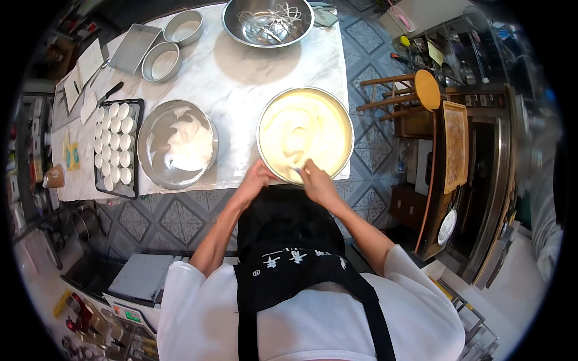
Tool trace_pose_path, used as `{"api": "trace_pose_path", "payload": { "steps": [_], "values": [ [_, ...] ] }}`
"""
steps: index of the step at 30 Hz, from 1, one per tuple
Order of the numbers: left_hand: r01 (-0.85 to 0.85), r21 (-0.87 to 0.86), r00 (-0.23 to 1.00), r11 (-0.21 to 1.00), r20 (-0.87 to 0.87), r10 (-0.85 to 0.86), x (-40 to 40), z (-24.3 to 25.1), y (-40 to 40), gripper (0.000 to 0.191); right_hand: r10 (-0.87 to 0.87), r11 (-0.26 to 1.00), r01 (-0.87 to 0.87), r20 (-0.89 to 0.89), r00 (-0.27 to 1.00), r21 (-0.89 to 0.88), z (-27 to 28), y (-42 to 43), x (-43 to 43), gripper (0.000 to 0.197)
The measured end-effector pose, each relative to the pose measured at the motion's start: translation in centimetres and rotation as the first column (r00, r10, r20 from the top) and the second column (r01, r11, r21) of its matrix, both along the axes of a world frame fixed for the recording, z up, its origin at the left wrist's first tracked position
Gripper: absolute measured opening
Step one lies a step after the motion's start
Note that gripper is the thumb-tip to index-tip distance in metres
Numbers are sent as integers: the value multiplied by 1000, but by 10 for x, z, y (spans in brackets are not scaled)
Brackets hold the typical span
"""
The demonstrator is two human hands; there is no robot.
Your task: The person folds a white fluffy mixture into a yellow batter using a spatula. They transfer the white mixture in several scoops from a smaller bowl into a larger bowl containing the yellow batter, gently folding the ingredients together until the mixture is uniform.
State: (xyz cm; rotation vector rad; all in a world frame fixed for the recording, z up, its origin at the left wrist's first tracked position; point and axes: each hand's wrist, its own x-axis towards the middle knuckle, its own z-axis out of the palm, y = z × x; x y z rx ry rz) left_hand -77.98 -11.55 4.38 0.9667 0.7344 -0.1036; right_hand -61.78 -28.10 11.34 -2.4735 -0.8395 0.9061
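Note:
A round metal bowl (260, 118) of pale yellow batter (316, 126) stands at the table's front right edge, and swirl marks run through the batter. My left hand (258, 180) grips the bowl's near left rim. At the near rim, my right hand (315, 179) closes around a mixing utensil (297, 170); only a small light piece of it shows, and the rest is hidden by the hand and batter. To the left, a second metal bowl (151, 151) holds white whipped foam (192, 142), heaped towards its right side.
Left of the foam bowl lies a black tray (137, 135) of several white paper cups (115, 141). Two round cake tins (161, 63) and a rectangular pan (135, 47) sit behind. A steel bowl (230, 25) with wire whisks (284, 18) stands far back; a wooden stool (426, 90) is right.

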Motion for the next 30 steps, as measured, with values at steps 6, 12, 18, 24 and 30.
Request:
{"api": "trace_pose_path", "payload": {
  "steps": [6,12,18,24,30],
  "values": [
    [-107,190,993,976,-30,115,-6,-3,37,39,-281,949,293,-104,954,116,21,-7,73,27],
    [61,-39,998,997,-9,-61,-1,15,-4,33,-23,986,26,-18,1000,168,-42,-1,14,27],
    [-116,221,992,968,-25,124,-6,-8,45,30,-201,971,192,54,978,144,17,-15,59,22],
    [110,-69,993,992,-26,-112,-7,11,-6,33,-65,979,70,-33,997,194,-18,21,28,23],
    [-159,193,987,968,12,160,-4,-19,28,28,-112,991,122,157,981,-58,28,-33,45,18]
  ]
}}
